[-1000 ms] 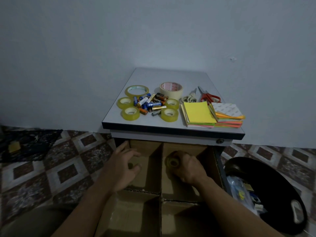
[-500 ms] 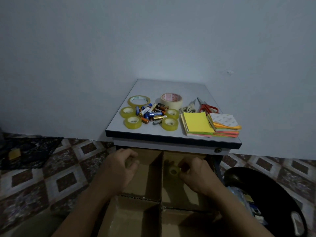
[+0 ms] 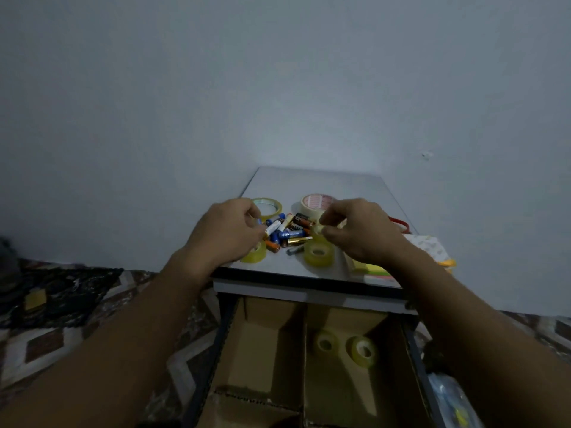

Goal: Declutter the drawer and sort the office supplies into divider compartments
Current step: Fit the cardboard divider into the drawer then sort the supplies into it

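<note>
Two tape rolls (image 3: 344, 347) in drawer | right hand (image 3: 360, 231) grip pinching small tape roll (image 3: 318, 229) | left hand (image 3: 227, 233) grip unclear

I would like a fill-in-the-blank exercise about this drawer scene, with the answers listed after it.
1. In the far right cardboard compartment of the open drawer lie ____ small yellow tape rolls.
2. The left hand reaches into the pile of mixed cylindrical ____ on the grey desktop.
3. The right hand pinches a small yellow roll of ____.
4. The far left cardboard compartment holds ____.

Answers: two; batteries; tape; nothing
</note>
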Demonstrator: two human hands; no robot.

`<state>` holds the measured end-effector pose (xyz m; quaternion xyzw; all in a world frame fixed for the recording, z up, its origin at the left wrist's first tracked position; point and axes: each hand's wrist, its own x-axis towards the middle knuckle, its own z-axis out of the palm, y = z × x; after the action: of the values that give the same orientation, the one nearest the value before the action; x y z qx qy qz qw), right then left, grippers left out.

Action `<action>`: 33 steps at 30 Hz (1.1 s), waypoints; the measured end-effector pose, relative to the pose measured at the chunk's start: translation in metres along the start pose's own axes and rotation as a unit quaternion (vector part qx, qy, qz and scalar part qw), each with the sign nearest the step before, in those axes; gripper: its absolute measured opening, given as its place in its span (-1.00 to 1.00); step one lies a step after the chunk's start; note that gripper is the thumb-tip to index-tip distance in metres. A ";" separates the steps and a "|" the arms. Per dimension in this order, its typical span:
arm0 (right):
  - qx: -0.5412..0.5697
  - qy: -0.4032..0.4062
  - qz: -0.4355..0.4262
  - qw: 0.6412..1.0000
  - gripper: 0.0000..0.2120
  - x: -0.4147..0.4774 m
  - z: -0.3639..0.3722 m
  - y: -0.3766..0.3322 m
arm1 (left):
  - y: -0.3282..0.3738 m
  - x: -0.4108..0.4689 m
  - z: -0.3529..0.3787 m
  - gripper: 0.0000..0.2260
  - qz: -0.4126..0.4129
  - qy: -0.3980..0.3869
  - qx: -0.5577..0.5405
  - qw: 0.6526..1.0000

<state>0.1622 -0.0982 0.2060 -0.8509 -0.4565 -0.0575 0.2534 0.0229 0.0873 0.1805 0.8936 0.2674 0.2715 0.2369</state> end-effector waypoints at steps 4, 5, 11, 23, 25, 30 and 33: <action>-0.055 -0.045 -0.062 0.996 -0.79 0.028 0.018 -0.004 | 0.003 0.025 0.014 -0.80 -0.014 -0.052 0.029 0.998; -0.067 -0.059 -0.074 0.993 -0.77 0.034 0.021 -0.004 | 0.003 0.028 0.018 -0.80 -0.015 -0.056 0.044 0.997; -0.120 -0.123 -0.112 0.979 -0.69 0.058 0.031 -0.005 | 0.001 0.036 0.033 -0.83 -0.012 -0.053 0.094 0.994; -0.112 -0.168 -0.096 0.975 -0.75 0.066 0.041 -0.007 | -0.006 0.036 0.040 -0.84 -0.022 -0.033 0.054 0.998; -0.110 -0.176 -0.099 0.973 -0.76 0.067 0.040 -0.006 | -0.006 0.036 0.039 -0.82 -0.023 -0.028 0.048 0.998; -0.098 -0.151 -0.114 0.977 -0.79 0.067 0.043 0.001 | -0.006 0.035 0.036 -0.86 -0.029 -0.015 0.025 0.999; -0.078 -0.101 -0.141 0.982 -0.85 0.067 0.045 0.006 | -0.007 0.036 0.035 -0.85 -0.028 -0.012 0.022 0.999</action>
<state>0.1992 -0.0292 0.1870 -0.7968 -0.5889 -0.0420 0.1288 0.0673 0.1041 0.1632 0.8941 0.2952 0.2478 0.2280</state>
